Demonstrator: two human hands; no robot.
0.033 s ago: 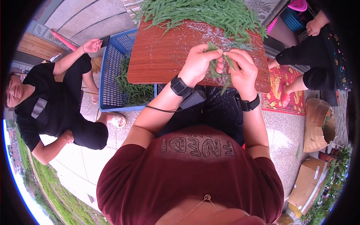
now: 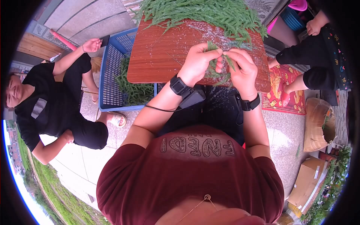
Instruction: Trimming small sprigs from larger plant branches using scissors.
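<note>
Above the near edge of a reddish-brown wooden table (image 2: 165, 56), my two hands meet at a feathery green sprig (image 2: 212, 47). My left hand (image 2: 198, 62) pinches it between thumb and fingertips, its tip sticking up past them. Close beside, my right hand (image 2: 243, 67) is closed on a green piece (image 2: 228, 62) that points down from its fingertips. The thin stem between the hands is partly covered by fingers. Below them, more loose green bits (image 2: 221, 79) lie along the table edge. A large heap of green sprigs (image 2: 202, 15) covers the far side of the tabletop.
White specks dust the tabletop. Left of it stands a blue plastic crate (image 2: 108, 75) with green sprigs inside. A person in black (image 2: 56, 101) sits at the left, another person (image 2: 315, 56) is at the right by a red patterned mat (image 2: 279, 101). Cardboard boxes (image 2: 309, 183) stand lower right.
The green piece hanging below my right hand no longer dangles past the table edge; bits lie there now. Both hands stay nearly in place.
</note>
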